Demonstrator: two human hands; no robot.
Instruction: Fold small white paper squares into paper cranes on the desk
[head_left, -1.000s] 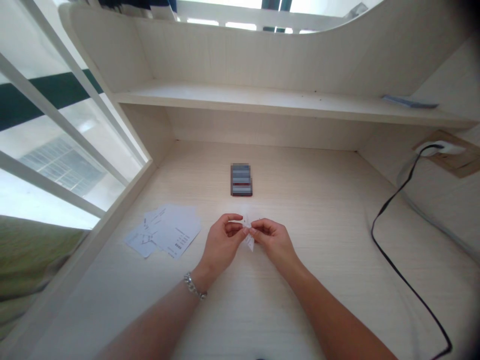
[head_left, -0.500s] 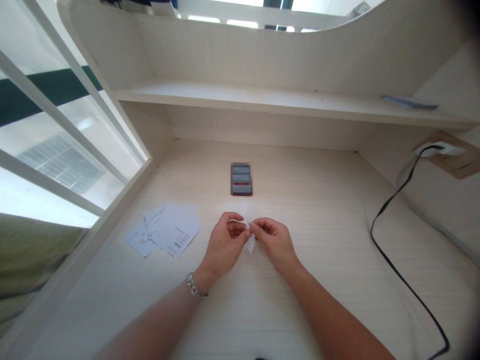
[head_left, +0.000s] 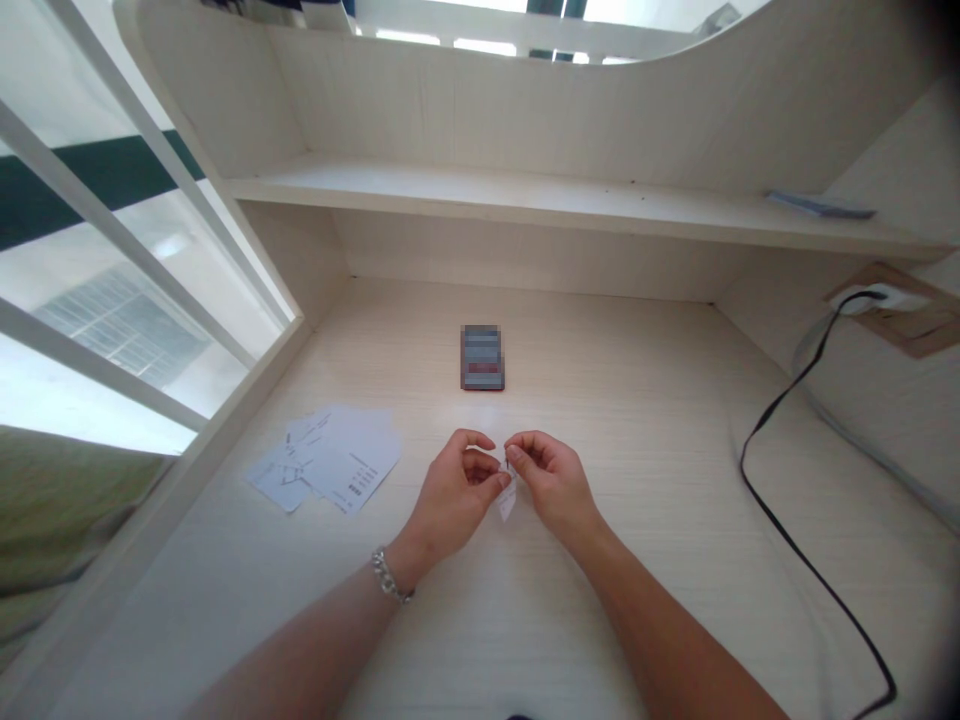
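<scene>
The right hand (head_left: 555,485) had its fingers (head_left: 525,447) closed in a tight pinch on the top of a small white paper strip (head_left: 508,502), which hung down between the hands, while the left hand (head_left: 452,495) had curled fingers (head_left: 480,462) just beside it, contact unclear. The thin strip hung above the pale wood-grain tabletop (head_left: 600,370), with loose printed paper sheets (head_left: 337,460) left of the fingers and a pixelated dark rectangular object (head_left: 482,357) ahead of them.

Bare L forearm (head_left: 300,640), bare R forearm (head_left: 675,640), silver chain-link bracelet (head_left: 388,577) on L wrist (head_left: 405,558)
</scene>
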